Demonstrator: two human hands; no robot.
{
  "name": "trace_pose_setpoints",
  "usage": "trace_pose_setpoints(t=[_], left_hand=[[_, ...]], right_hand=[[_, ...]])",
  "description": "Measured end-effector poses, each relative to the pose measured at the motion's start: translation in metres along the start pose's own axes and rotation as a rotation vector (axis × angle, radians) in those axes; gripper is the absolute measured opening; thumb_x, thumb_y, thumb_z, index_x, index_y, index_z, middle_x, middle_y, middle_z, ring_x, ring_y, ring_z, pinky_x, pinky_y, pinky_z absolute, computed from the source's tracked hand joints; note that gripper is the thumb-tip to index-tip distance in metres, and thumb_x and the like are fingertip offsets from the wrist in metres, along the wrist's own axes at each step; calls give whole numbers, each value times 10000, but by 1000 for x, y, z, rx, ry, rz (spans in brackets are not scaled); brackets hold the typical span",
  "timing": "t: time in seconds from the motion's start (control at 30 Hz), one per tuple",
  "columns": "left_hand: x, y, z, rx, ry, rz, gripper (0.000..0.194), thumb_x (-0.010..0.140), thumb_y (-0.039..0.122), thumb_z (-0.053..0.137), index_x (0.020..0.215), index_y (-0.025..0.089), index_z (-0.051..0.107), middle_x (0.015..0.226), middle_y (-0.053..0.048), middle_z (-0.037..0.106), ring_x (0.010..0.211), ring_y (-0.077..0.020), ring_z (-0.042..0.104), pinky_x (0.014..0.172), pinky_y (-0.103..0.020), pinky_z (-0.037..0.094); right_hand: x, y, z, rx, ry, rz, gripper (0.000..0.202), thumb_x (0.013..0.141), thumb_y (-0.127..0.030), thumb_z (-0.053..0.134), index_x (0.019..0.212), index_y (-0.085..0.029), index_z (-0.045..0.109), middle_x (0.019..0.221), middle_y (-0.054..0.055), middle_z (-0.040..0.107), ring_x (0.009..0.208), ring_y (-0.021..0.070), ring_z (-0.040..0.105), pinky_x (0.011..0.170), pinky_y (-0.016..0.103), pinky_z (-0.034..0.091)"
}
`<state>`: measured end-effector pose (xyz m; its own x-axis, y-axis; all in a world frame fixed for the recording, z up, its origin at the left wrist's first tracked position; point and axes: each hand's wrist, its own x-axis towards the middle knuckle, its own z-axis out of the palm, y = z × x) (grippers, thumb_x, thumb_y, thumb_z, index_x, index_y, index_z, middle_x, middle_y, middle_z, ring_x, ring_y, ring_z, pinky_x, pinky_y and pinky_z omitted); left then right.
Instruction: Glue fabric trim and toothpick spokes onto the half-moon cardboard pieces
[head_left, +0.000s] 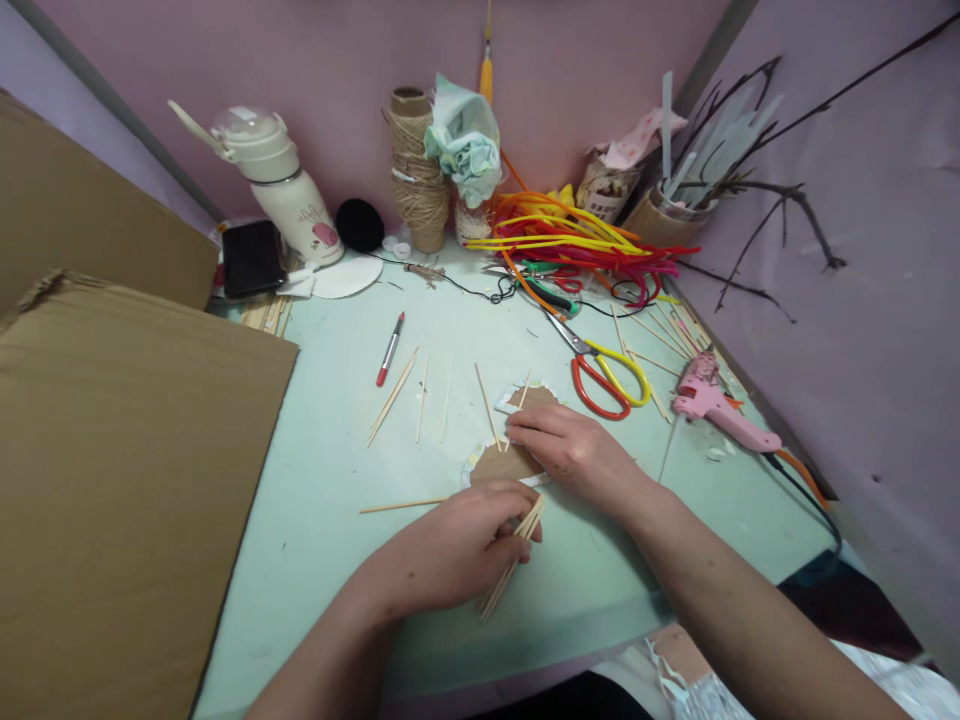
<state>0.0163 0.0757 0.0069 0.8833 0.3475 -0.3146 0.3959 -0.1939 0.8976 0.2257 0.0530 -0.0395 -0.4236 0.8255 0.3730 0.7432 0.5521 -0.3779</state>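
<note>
My left hand point(469, 540) is closed around a bundle of thin wooden sticks point(517, 565) near the front of the table. Just beyond it lies a brown cardboard piece point(499, 466) with a pale scalloped edge. My right hand point(566, 450) reaches over this piece, its fingertips pressed together at the lower end of a thin stick point(526, 388); what they grip is too small to make out. Another stick point(487, 405) leans beside it. A second scalloped cardboard piece point(534, 396) lies partly behind my right fingers. One stick point(401, 506) lies left of my left hand.
Several loose sticks point(392, 398) and a red-tipped pen point(390, 350) lie to the left. Scissors point(600, 375) and a pink glue gun point(720, 410) are at right. Cardboard point(135, 470) covers the left side. A bottle point(292, 200), twine point(420, 180) and colourful pipe cleaners point(585, 235) stand or lie behind.
</note>
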Motion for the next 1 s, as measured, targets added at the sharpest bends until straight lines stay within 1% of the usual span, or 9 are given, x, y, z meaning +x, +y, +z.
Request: trace_pose_setpoints(t=[0.23,0.47,0.53,0.6,0.7,0.77,0.83,0.9,1.0], left_hand=[[1,0,-1,-2,-1,2,145,895,141,468,820,202,576,936,19,651,870,-145,569,787,-292,415],[2,3,-1,-8,-3,-5,145,875,135,460,784,207,548,898,17,641,850,-146,568,770,-289,417],[1,2,-1,-5,8,6,139,876,145,468,780,206,547,877,20,629,835,-143,567,763,-286,421],[0,2,-2,-20,17,6,137,888,158,471,794,208,557,871,23,637,842,-144,580,773,-287,430],[-3,4,-7,-135,46,-77,147,937,206,441,910,215,585,906,5,680,892,-159,623,809,-300,459],[-5,5,-10,-260,76,-125,167,968,253,419,968,199,577,947,-25,693,906,-166,645,828,-311,484],[-5,5,-12,-363,96,-128,184,985,284,409,964,180,560,960,-51,693,905,-169,656,840,-317,500],[-5,3,-12,-417,111,-115,190,993,303,406,955,176,541,982,-65,691,908,-170,660,842,-320,508],[-2,-1,-9,-383,139,-116,207,1001,324,395,1005,183,546,1048,-70,687,918,-171,657,842,-325,500]], right_hand=[[0,2,0,-40,45,3,210,954,-131,516,1069,-139,692,1098,134,716,974,237,660,765,382,566],[8,3,4,-49,-6,6,218,966,-146,496,1049,-158,698,1062,116,723,966,231,657,772,379,561],[9,2,3,-44,9,19,216,962,-142,498,1042,-161,698,1091,118,715,989,233,652,792,377,559],[8,3,-2,-36,69,67,229,964,-147,494,1072,-178,693,1121,117,706,1019,229,643,833,380,554],[3,8,-12,-61,129,213,234,959,-194,515,1124,-197,682,1120,118,698,1029,244,632,890,423,539],[-2,14,-19,-117,94,315,253,926,-250,581,1154,-183,670,1160,140,675,1068,291,612,920,489,522],[-6,18,-23,-160,27,383,337,879,-295,651,1193,-172,650,1216,156,647,1118,334,584,945,542,502],[-8,21,-25,-161,-23,412,394,849,-307,690,1213,-166,638,1235,157,638,1141,343,571,967,551,490],[-6,20,-24,-134,-40,400,328,853,-284,678,1155,-157,659,1188,152,661,1109,327,585,952,526,502]])
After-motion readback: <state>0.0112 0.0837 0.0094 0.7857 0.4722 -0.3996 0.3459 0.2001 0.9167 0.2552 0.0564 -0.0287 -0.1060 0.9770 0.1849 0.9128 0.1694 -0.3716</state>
